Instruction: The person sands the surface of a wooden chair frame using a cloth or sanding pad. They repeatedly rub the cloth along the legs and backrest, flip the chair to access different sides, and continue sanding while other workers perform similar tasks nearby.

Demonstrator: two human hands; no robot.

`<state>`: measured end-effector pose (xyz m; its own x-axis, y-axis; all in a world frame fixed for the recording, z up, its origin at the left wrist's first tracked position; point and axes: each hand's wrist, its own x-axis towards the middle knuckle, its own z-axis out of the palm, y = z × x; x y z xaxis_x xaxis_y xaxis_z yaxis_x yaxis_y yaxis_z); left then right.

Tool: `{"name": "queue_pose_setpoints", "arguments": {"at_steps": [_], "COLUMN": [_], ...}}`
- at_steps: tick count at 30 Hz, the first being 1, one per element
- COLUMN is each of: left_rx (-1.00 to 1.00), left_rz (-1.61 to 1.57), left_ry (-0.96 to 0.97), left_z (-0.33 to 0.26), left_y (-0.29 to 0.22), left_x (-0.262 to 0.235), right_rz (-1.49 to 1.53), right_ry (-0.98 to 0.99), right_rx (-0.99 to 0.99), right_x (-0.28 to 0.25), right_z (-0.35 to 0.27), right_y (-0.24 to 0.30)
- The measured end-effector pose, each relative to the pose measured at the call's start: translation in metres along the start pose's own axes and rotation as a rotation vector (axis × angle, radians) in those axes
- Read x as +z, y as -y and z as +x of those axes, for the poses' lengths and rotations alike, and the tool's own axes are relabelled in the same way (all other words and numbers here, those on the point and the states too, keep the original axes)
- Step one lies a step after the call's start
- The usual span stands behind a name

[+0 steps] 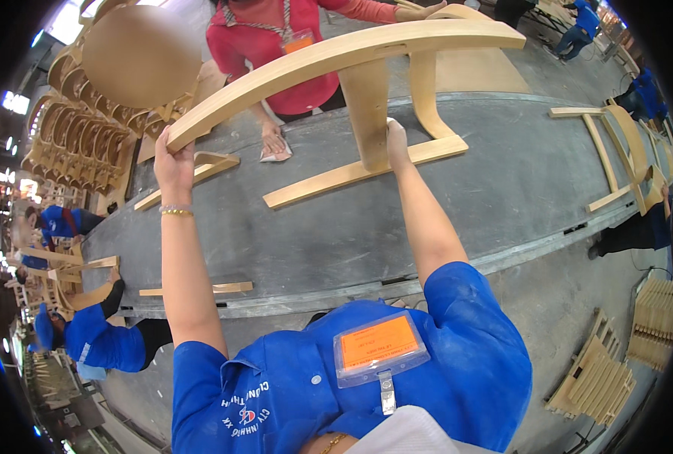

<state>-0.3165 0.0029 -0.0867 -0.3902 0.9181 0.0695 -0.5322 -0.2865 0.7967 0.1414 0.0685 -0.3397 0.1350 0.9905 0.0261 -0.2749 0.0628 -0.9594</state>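
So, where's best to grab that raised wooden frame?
Probably the left end of its curved upper rail, from the near side: it juts out above the table and looks narrow enough to wrap. The left hand holds there; the right hand touches the broad upright.

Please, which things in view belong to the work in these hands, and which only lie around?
In the work:
wooden frame, held by the left grip, the right grip against it;
grey table beneath it.

Seemingly just lying about:
thin wooden strip at the table's near edge;
stacked wooden pieces at lower right.
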Motion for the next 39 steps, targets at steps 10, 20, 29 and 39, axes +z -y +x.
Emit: {"name": "queue_pose_setpoints", "arguments": {"at_steps": [10, 20, 29, 39], "left_rx": [-0.001, -0.419, -0.495, -0.522], "left_rz": [0.112, 0.066, 0.084, 1.035], "left_ry": [-0.162, -0.359, -0.383, 0.717], "left_z": [0.035, 0.043, 0.052, -0.124], "left_y": [0.014, 0.094, 0.188, 0.226], "left_x": [-0.006, -0.085, -0.116, -0.068], "right_rz": [-0.612, -0.98, -1.02, -0.907], "right_ry": [-0.315, -0.289, -0.303, -0.335], "right_rx": [0.152, 0.488, 0.556, 0.637], "right_x": [0.005, 0.004, -0.013, -0.007], "right_z": [-0.045, -0.141, -0.142, -0.1], "right_y": [0.011, 0.07, 0.056, -0.004]}}
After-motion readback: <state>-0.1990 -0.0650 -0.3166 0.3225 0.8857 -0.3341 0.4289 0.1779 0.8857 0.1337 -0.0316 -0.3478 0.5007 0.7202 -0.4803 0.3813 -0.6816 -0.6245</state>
